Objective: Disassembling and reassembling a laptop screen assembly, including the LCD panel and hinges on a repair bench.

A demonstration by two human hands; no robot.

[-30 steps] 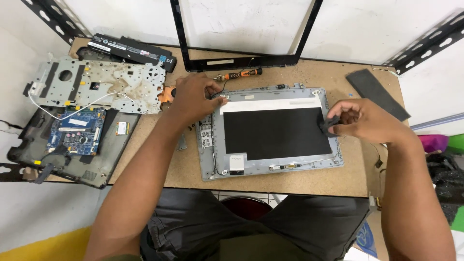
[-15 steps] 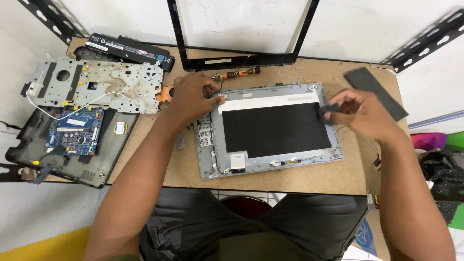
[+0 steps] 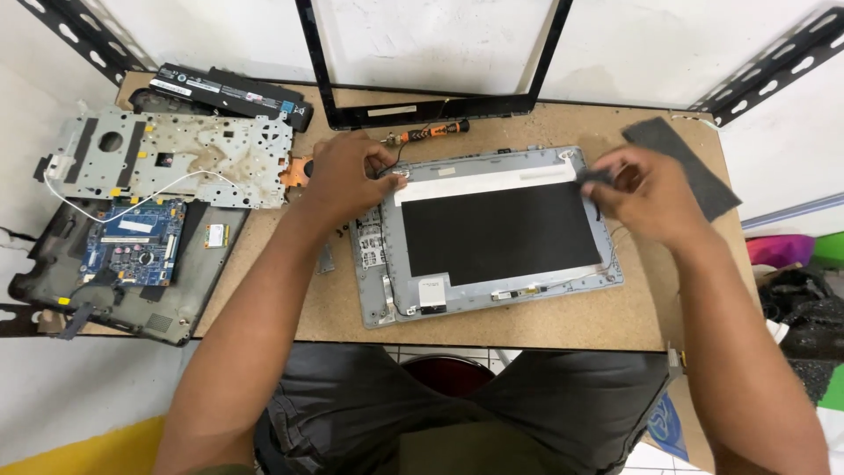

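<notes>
Two hands on the grey screen panel [image 3: 492, 237]: left hand [image 3: 347, 176] pressing flat, right hand [image 3: 642, 193] pinching something dark (blurred).

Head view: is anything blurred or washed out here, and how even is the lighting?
Head view: the right hand at the screen panel's right edge is motion-blurred, the left hand sharper; light is soft and even, with faint shadows; the white wall behind the black bezel frame is nearly blown out; no glare on the panel.
</notes>
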